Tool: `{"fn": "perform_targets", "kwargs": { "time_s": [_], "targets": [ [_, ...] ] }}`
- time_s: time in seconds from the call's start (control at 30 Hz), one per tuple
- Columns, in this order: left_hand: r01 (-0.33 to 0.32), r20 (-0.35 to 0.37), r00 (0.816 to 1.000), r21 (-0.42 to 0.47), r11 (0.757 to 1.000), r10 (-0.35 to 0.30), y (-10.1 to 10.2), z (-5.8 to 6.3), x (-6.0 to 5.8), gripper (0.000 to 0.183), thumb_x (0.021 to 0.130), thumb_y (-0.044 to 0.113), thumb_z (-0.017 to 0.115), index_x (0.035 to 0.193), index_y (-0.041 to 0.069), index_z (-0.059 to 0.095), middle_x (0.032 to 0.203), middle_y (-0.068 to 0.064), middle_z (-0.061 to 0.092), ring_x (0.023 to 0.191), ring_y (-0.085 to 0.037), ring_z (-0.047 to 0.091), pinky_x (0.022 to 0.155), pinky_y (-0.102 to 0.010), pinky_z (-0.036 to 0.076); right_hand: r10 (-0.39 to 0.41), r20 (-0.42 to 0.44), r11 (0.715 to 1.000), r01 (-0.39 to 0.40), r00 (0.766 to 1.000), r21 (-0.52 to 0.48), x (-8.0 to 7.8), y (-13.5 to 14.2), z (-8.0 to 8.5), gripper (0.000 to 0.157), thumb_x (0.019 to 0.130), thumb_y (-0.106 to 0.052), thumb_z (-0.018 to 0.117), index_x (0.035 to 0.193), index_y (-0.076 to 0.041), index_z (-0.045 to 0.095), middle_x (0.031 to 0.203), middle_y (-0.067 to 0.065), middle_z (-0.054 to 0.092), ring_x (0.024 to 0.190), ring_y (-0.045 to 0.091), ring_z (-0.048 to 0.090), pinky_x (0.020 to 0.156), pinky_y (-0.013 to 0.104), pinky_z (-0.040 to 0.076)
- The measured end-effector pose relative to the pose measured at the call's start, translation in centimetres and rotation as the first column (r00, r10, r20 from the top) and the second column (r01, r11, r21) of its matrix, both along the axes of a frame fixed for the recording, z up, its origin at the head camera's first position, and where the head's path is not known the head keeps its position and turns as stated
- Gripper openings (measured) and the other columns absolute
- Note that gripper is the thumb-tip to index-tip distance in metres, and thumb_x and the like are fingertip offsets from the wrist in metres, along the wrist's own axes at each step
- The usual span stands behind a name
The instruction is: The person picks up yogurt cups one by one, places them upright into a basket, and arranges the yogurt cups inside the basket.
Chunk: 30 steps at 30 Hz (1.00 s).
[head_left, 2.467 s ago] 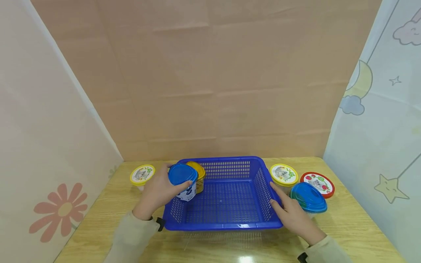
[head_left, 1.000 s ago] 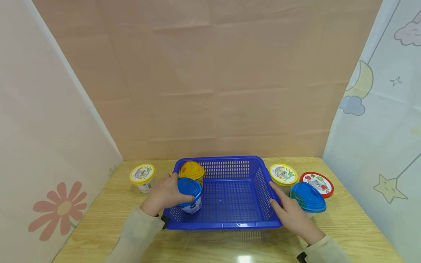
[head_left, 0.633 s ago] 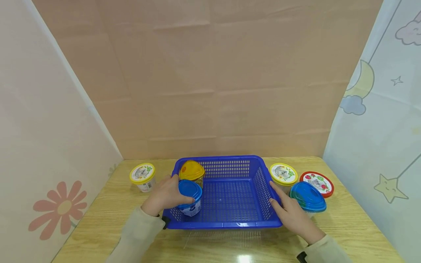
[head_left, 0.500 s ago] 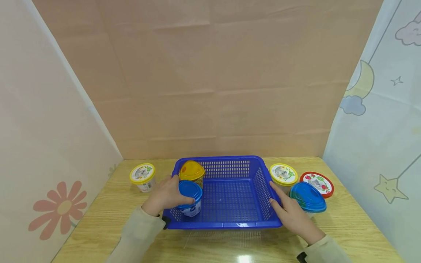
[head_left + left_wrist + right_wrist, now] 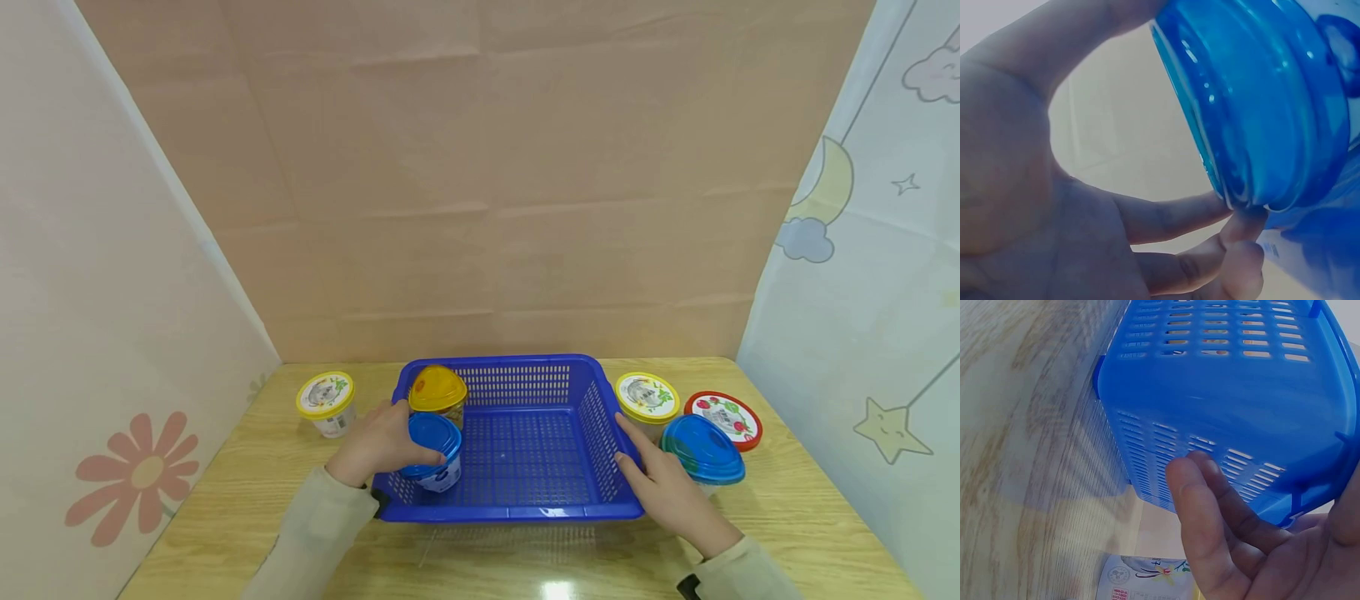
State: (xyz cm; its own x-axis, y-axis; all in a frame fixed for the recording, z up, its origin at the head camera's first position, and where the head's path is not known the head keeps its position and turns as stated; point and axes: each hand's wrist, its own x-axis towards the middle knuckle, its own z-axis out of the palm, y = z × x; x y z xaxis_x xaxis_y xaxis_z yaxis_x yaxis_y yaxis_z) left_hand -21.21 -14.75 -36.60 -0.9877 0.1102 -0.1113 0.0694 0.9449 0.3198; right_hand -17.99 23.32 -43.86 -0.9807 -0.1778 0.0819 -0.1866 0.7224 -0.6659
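Observation:
My left hand (image 5: 384, 440) grips a tub with a blue lid (image 5: 433, 433) in the near left part of a blue plastic basket (image 5: 517, 513). Thumb and fingers span its lid, and the left wrist view shows a gap between my palm and the lid top (image 5: 1241, 106). Right behind it in the basket stands a yellow-lidded tub (image 5: 439, 388). At the basket's right rim, my right hand (image 5: 667, 496) holds on, with the thumb over the edge. From the right wrist camera, the fingers (image 5: 1200, 531) lie along the outside of the perforated wall (image 5: 1210, 394).
Left of the basket stands a white tub with a yellow lid (image 5: 326, 398). To its right are a yellow-lidded tub (image 5: 648, 398), a red-lidded tub (image 5: 723, 419) and another blue-lidded tub (image 5: 702, 450), close together on the wooden table (image 5: 225, 533). A brown backdrop (image 5: 480, 208) rises behind.
My left hand has lowered the blue-lidded tub into the basket's near left corner, in front of the yellow-lidded one. Over the last half second it has barely shifted. My right hand stays on the rim.

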Motion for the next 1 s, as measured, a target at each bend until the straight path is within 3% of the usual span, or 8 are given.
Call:
{"fn": "perform_targets", "kwargs": {
  "time_s": [1.0],
  "targets": [
    [0.018,0.019,1.000,0.033,0.999,-0.019,-0.02,0.20,0.16,0.092,0.065,0.054,0.090,0.132,-0.001,0.058,0.124,-0.018,0.062,0.108,-0.033,0.059,0.092,-0.055,0.052,0.000,-0.019,1.000,0.000,1.000,-0.005,0.05,0.06,-0.12,0.058,0.105,-0.023,0.049,0.157,-0.008,0.029,0.143,0.032,0.049,0.120,0.048,0.059,0.093,0.064,0.050]
  ]
}}
